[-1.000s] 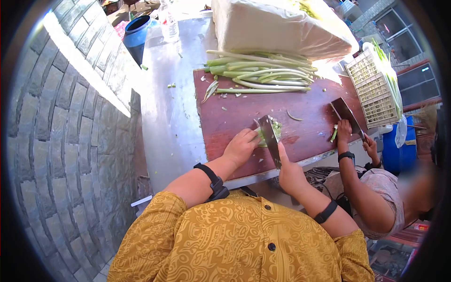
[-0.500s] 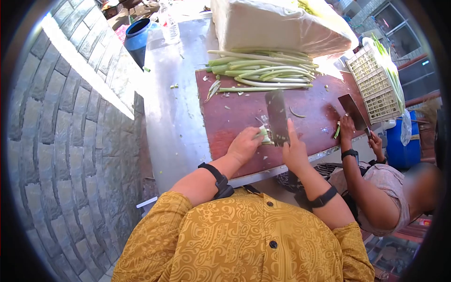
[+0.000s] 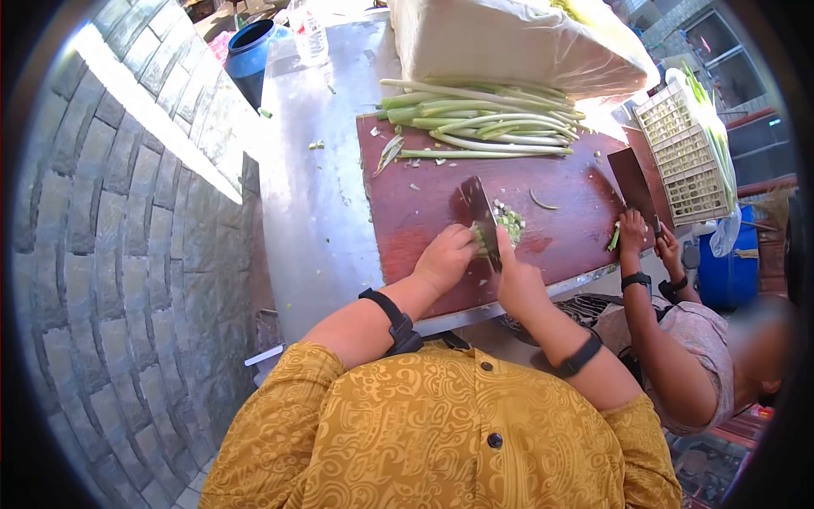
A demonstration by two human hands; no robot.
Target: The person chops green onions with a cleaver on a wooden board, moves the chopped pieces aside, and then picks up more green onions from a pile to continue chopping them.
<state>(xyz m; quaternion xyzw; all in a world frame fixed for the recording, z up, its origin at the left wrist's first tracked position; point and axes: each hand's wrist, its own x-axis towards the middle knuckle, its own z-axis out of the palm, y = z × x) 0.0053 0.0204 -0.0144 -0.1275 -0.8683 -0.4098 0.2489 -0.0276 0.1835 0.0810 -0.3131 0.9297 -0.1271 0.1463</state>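
Observation:
My right hand (image 3: 523, 287) is closed round the handle of a cleaver (image 3: 482, 222), index finger laid along the blade. The cleaver stands nearly on edge over the red board (image 3: 424, 204). Just left of the blade, my left hand (image 3: 447, 254) has its fingers curled on a short bunch of green onion (image 3: 480, 241), mostly hidden by fingers and blade. Chopped green onion pieces (image 3: 510, 222) lie right of the blade. Farther back on the board rests a pile of long green onions (image 3: 483, 119).
A co-worker's hands (image 3: 632, 231) work with another cleaver (image 3: 632, 182) at the right. Behind the pile sits a white wrapped block (image 3: 509, 51). A plastic crate (image 3: 685, 157) stands back right, a bottle (image 3: 310, 38) back left. The metal table (image 3: 314, 204) extends left.
The cleaver has tilted and moved left, close against my left fingers. A heap of chopped pieces now shows on its right. The camera view has shifted slightly.

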